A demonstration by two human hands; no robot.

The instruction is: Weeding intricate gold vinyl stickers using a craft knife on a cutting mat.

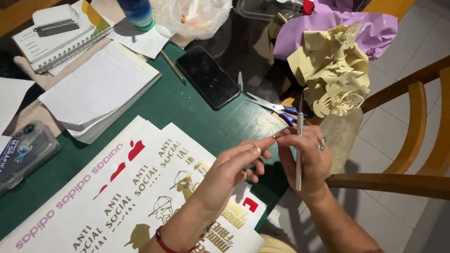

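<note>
Craft knife stands almost upright in your right hand, over the right edge of the green cutting mat. You hold its thin metal handle against the palm with the curled fingers, and the blade end points up, toward the scissors. The thumb and first finger of this same hand are pressed together on a tiny scrap, too small to tell what it is. Your left hand comes from below and meets it: its thumb and first finger are also closed on this small scrap, so the fingertips of both hands touch at one point. The other fingers of the left hand are bent loosely under it.

Under your left wrist lie white sticker sheets with gold, purple and red cut designs, partly covering the mat. Just beyond your hands are blue-handled scissors, and beside them a dark phone lying flat with a black screen. A heap of cream-coloured backing paper scraps sits further right, near a purple sheet. To the left there is a stack of white paper, and a spiral notebook behind it. A wooden chair stands at the right side.
</note>
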